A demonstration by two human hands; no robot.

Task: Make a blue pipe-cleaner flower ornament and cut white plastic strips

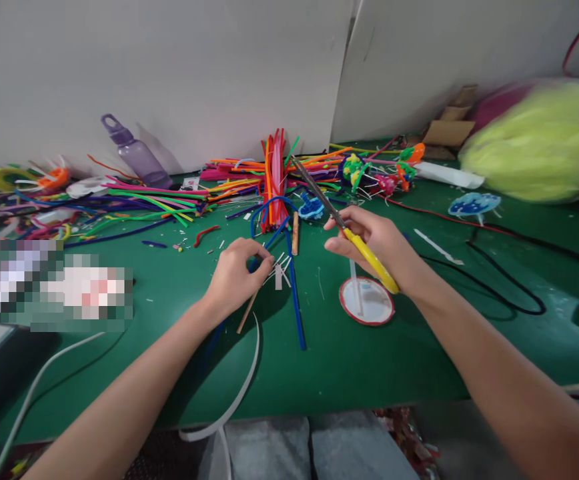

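Observation:
My left hand (pixel 239 270) is closed in a pinch, with thin white strips (pixel 280 265) fanning out at its fingertips. A thin wooden stick (pixel 247 313) slants out below those fingers; whether they grip it too, I cannot tell. My right hand (pixel 388 241) holds scissors with yellow handles (pixel 369 259), their blades pointing up and away to the left. Blue pipe cleaners (pixel 297 303) lie between my hands. Under the scissors is a round white disc (pixel 377 307) with a red rim. A white strip (pixel 249 380) curves down past the table edge.
A bundle of red and orange pipe cleaners (pixel 275 180) lies ahead, among many coloured ones. Behind stands a tilted purple bottle (pixel 142 157). At right are a bag of yellow material (pixel 539 143), a blue spotted disc (pixel 474 203) and a black cord (pixel 509 293).

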